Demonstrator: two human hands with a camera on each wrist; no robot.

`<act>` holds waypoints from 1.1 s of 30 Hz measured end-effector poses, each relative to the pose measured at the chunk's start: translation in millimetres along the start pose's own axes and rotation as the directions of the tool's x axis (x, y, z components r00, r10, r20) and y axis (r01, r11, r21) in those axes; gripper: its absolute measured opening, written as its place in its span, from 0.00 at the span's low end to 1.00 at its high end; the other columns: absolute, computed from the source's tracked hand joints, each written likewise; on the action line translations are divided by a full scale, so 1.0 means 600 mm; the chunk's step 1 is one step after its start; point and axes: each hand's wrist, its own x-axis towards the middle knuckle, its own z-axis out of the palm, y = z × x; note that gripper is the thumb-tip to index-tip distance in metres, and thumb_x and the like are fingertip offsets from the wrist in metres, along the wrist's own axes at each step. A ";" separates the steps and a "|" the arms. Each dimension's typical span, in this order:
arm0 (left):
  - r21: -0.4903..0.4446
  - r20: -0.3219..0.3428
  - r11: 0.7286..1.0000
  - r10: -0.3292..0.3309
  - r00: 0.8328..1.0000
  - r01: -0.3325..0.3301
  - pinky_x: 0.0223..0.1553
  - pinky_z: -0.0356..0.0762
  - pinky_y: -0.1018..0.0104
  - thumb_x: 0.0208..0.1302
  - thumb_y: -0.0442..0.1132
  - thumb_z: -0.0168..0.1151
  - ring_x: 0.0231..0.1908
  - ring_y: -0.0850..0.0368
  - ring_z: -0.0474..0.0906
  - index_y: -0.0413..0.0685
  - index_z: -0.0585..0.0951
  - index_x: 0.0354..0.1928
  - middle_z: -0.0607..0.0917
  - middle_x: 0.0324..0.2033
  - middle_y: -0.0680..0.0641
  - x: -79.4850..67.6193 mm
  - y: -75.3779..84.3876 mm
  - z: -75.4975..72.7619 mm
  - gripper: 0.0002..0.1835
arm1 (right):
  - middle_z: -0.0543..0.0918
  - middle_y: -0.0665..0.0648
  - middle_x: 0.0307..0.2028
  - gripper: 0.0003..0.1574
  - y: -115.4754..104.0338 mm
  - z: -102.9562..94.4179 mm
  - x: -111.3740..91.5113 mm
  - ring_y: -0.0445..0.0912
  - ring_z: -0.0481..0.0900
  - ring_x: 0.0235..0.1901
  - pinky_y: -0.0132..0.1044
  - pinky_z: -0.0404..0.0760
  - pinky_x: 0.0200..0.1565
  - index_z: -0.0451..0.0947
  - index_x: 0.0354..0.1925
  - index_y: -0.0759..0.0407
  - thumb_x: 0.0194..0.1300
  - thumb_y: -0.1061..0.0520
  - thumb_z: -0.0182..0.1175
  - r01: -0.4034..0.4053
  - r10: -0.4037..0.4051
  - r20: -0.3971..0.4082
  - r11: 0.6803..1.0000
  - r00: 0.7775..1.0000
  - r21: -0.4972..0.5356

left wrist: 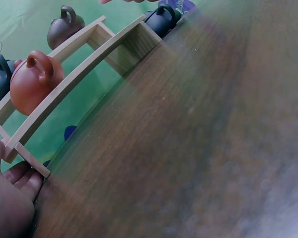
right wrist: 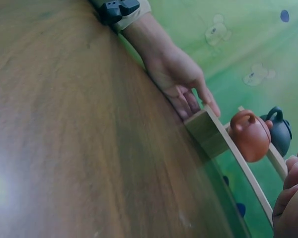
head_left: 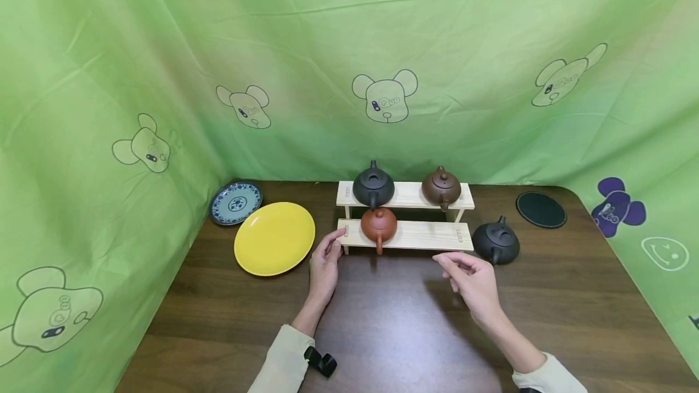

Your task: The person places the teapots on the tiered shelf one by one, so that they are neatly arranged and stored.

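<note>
My left hand (head_left: pixel 325 264) is at the left end of the lower wooden shelf (head_left: pixel 426 234); in the right wrist view its fingers (right wrist: pixel 184 101) lie against the outer side of the shelf's leg, thumb up at the corner. On that shelf sits an orange-red teapot (head_left: pixel 379 225), close to this hand, spout toward me. My right hand (head_left: pixel 474 284), its fingers loosely bent, hovers in front of the shelf's right end with nothing seen in it. Beside it, on the table, stands a black teapot (head_left: pixel 496 241).
Behind, a raised wooden shelf (head_left: pixel 406 193) bears another black teapot (head_left: pixel 374 183) and a brown teapot (head_left: pixel 441 188). To the left lie a yellow plate (head_left: pixel 275 239) and a blue patterned plate (head_left: pixel 236 202). A dark oval mat (head_left: pixel 541 209) is at the right. Green cloth (head_left: pixel 327 35) surrounds the table.
</note>
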 end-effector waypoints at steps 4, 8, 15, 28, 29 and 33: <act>-0.002 -0.002 0.999 0.054 0.999 -0.054 0.57 0.83 0.70 0.86 0.41 0.60 0.55 0.60 0.86 0.50 0.89 0.64 0.90 0.62 0.49 -0.002 0.003 0.003 0.14 | 0.82 0.49 0.21 0.08 0.004 -0.016 -0.005 0.37 0.71 0.16 0.27 0.69 0.19 0.90 0.42 0.74 0.75 0.66 0.71 0.001 -0.001 -0.017 1.000 1.000 -0.012; 0.002 -0.010 0.998 0.062 0.998 -0.062 0.57 0.83 0.70 0.86 0.39 0.60 0.56 0.62 0.86 0.48 0.89 0.63 0.90 0.61 0.49 -0.003 0.004 0.005 0.14 | 0.81 0.48 0.21 0.09 0.009 -0.035 -0.009 0.36 0.71 0.16 0.27 0.69 0.19 0.89 0.42 0.75 0.76 0.66 0.70 -0.006 0.005 -0.032 1.000 0.999 -0.016; 0.018 -0.018 0.999 0.048 0.999 -0.048 0.55 0.83 0.71 0.85 0.38 0.60 0.53 0.62 0.86 0.50 0.89 0.64 0.91 0.62 0.50 -0.001 -0.003 0.003 0.14 | 0.81 0.49 0.21 0.09 0.016 -0.063 -0.015 0.34 0.71 0.17 0.29 0.68 0.17 0.89 0.43 0.75 0.77 0.66 0.68 -0.005 0.004 -0.049 1.000 0.999 -0.016; -0.007 0.000 1.000 -0.012 1.000 0.012 0.59 0.82 0.70 0.85 0.46 0.62 0.56 0.58 0.85 0.58 0.89 0.64 0.90 0.63 0.54 0.002 -0.015 0.001 0.14 | 0.82 0.46 0.21 0.08 0.032 -0.108 -0.029 0.34 0.71 0.16 0.30 0.66 0.16 0.92 0.42 0.67 0.78 0.65 0.68 -0.034 0.034 -0.093 0.999 0.995 0.002; -0.005 0.000 1.000 -0.015 1.000 0.015 0.59 0.81 0.70 0.86 0.45 0.62 0.57 0.58 0.85 0.58 0.89 0.64 0.89 0.64 0.54 0.002 -0.014 0.000 0.14 | 0.82 0.46 0.21 0.08 0.033 -0.113 -0.030 0.34 0.72 0.17 0.29 0.67 0.17 0.92 0.42 0.67 0.78 0.65 0.68 -0.035 0.035 -0.097 0.999 0.995 0.005; -0.007 -0.010 1.000 0.009 1.000 -0.009 0.58 0.82 0.71 0.86 0.42 0.61 0.57 0.61 0.85 0.54 0.89 0.64 0.90 0.63 0.51 -0.001 -0.004 0.002 0.14 | 0.83 0.47 0.21 0.08 0.035 -0.130 -0.033 0.34 0.72 0.17 0.26 0.70 0.18 0.93 0.42 0.66 0.78 0.65 0.68 -0.048 0.049 -0.118 0.999 0.992 0.014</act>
